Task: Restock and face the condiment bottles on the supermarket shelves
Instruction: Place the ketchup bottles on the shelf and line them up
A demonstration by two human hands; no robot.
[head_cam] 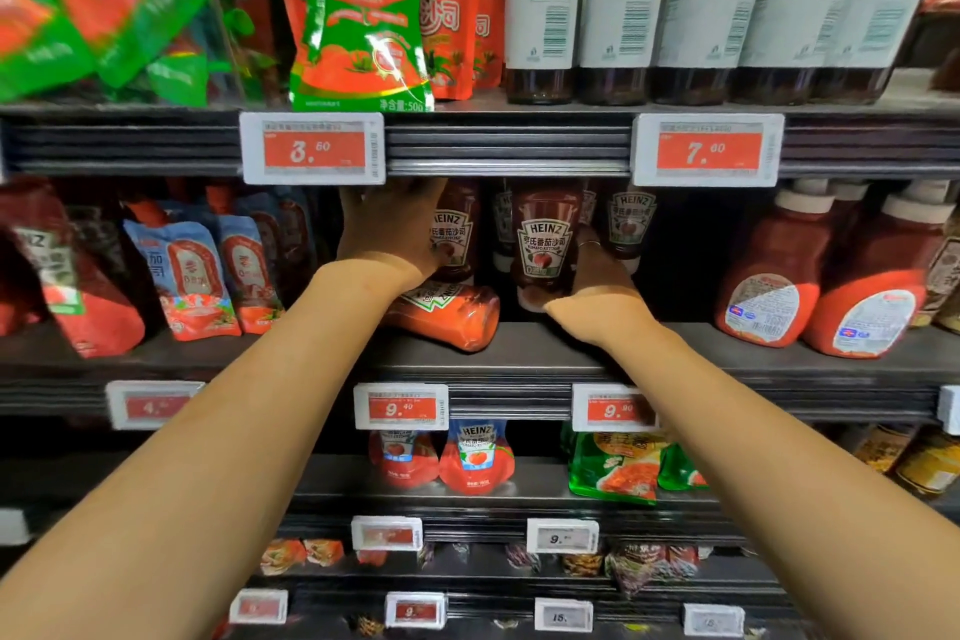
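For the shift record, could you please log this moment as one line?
left hand: grips upright Heinz bottle | right hand: grips front Heinz bottle | toppled bottle: lying on middle shelf

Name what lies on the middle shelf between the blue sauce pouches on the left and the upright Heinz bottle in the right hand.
In the head view, a toppled Heinz bottle lies on its side there, with the left hand above it gripping another upright Heinz bottle.
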